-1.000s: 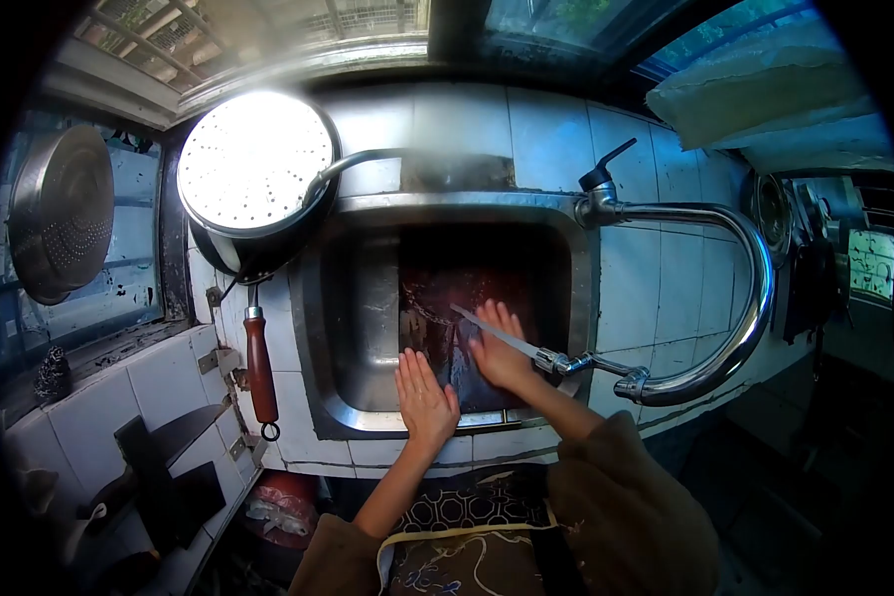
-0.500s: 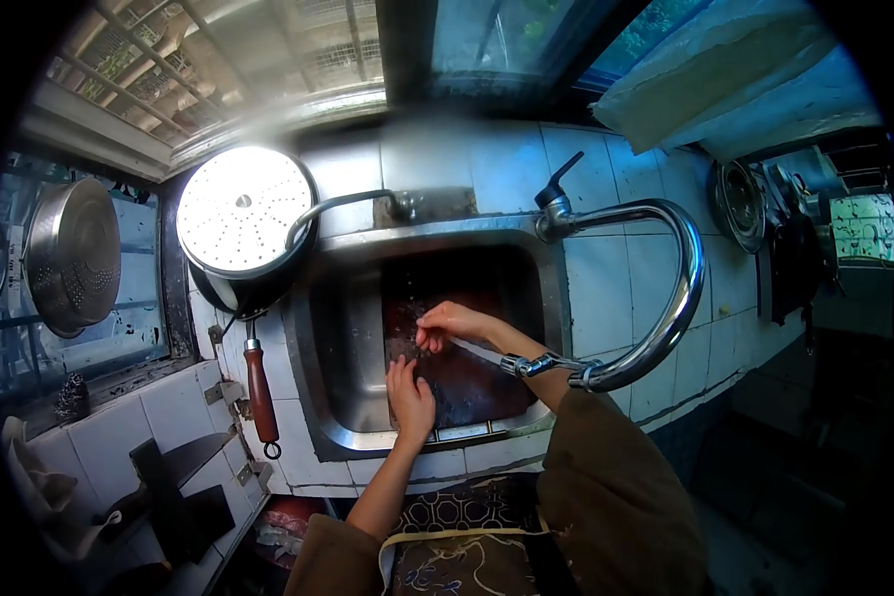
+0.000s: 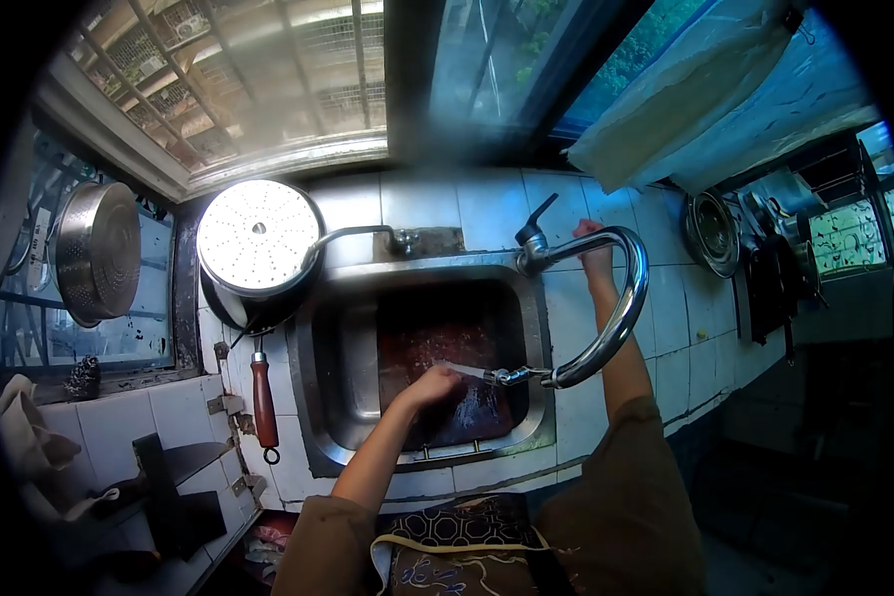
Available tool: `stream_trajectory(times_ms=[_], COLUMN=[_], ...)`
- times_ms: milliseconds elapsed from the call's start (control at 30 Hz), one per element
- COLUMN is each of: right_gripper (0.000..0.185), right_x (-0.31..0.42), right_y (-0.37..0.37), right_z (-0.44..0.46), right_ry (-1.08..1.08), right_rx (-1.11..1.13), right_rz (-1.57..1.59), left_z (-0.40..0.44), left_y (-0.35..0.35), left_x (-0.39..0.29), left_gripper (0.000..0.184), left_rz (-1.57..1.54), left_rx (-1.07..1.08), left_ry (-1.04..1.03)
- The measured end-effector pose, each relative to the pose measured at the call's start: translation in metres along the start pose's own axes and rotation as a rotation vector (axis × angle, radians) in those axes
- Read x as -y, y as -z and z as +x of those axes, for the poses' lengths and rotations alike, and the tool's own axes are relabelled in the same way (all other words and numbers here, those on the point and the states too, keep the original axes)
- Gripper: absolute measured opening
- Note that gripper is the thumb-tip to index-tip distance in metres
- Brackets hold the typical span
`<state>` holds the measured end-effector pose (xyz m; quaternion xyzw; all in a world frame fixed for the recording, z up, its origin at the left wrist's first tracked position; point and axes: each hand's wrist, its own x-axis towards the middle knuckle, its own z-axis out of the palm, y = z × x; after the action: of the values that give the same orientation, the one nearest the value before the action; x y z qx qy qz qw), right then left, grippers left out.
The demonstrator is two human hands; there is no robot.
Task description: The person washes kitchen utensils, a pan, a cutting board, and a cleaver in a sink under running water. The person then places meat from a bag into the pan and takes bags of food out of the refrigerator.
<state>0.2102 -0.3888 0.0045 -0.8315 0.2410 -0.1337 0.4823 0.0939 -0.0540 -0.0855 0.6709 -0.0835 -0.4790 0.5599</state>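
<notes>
Water runs from the nozzle of the chrome faucet (image 3: 634, 308) down into the steel sink (image 3: 353, 343). My left hand (image 3: 434, 384) is in the stream with its fingers curled closed, above a reddish-brown board (image 3: 477, 422) lying in the sink; whatever it may hold is hidden. Behind the curved spout, beside the faucet's lever (image 3: 540, 211), my right hand (image 3: 590, 238) is raised over the tiles with its fingers bent together. Its fingers are partly covered by the spout, and it does not clearly touch the lever.
Left of the sink stands a pot with a perforated steel lid (image 3: 258, 238) and a wooden handle (image 3: 264, 402). A steel colander (image 3: 99, 253) hangs at the left window. Knives (image 3: 184, 462) hang at the lower left. Pans (image 3: 710, 233) hang at the right.
My right hand has left the sink and moved up and right to beside the faucet lever. My left hand has shifted up and right into the water and its fingers have closed. The view has tilted.
</notes>
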Motion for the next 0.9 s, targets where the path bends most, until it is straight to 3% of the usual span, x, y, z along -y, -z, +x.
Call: stream_trajectory(times_ms=[100,167,200,267,300,367,400,433,500,567,600,633,667,700,767,900], right_gripper=[0.029,0.033,0.033,0.036,0.036,0.038,0.035,0.031,0.026,0.021,0.016,0.014,0.014,0.015,0.013,0.017], right_x=[0.021,0.038,0.043,0.046,0.045,0.038,0.037,0.034,-0.034,0.008,0.005,-0.014,0.005,0.014,0.011,0.017], right_y=[-0.016,-0.027,-0.028,-0.027,-0.025,-0.013,-0.012,-0.016,-0.016,-0.001,-0.003,-0.023,-0.019,-0.021,-0.036,-0.060], right_z=[0.059,0.068,0.065,0.061,0.056,0.037,0.025,0.007,0.000,-0.100,-0.140,-0.183,-0.226,-0.262,-0.308,-0.340], right_ry=[-0.052,0.053,0.056,0.068,0.073,0.061,0.263,0.490,0.390,0.364,0.135,0.138,0.155,0.253,0.544,0.671], right_rx=[0.082,0.358,0.366,0.262,0.274,0.073,0.038,-0.160,-0.338,-0.321,-0.018,0.110,0.601,0.855,1.021,1.048], right_rz=[0.110,0.231,0.241,-0.076,-0.071,0.099,0.043,-0.033,0.164,-0.447,-0.296,-0.337,-0.215,-0.253,-0.393,-0.796], left_z=[-0.029,-0.054,-0.069,-0.088,-0.097,-0.117,-0.128,-0.135,-0.153,-0.172,-0.179,-0.185,-0.191,-0.196,-0.202,-0.223], left_y=[0.002,0.003,0.001,-0.002,-0.002,-0.006,-0.009,-0.010,-0.019,-0.031,-0.035,-0.039,-0.046,-0.051,-0.055,-0.068], left_x=[-0.011,-0.025,-0.031,-0.029,-0.025,-0.022,-0.024,-0.021,-0.013,-0.011,-0.010,-0.010,-0.008,-0.004,0.003,-0.003], left_gripper=[0.030,0.031,0.031,0.033,0.033,0.032,0.032,0.032,0.032,0.031,0.031,0.030,0.029,0.029,0.026,0.025], left_rz=[0.255,0.301,0.311,0.291,0.287,0.269,0.259,0.257,0.276,0.303,0.353,0.402,0.438,0.440,0.539,0.635], left_rx=[-0.057,-0.093,-0.208,-0.395,-0.408,-0.551,-0.584,-0.592,-0.648,-0.692,-0.722,-0.755,-0.795,-0.803,-0.810,-0.902], left_ry=[0.019,-0.034,-0.004,0.008,0.013,-0.047,-0.039,-0.043,-0.027,-0.050,-0.057,-0.066,-0.100,-0.105,-0.148,-0.230])
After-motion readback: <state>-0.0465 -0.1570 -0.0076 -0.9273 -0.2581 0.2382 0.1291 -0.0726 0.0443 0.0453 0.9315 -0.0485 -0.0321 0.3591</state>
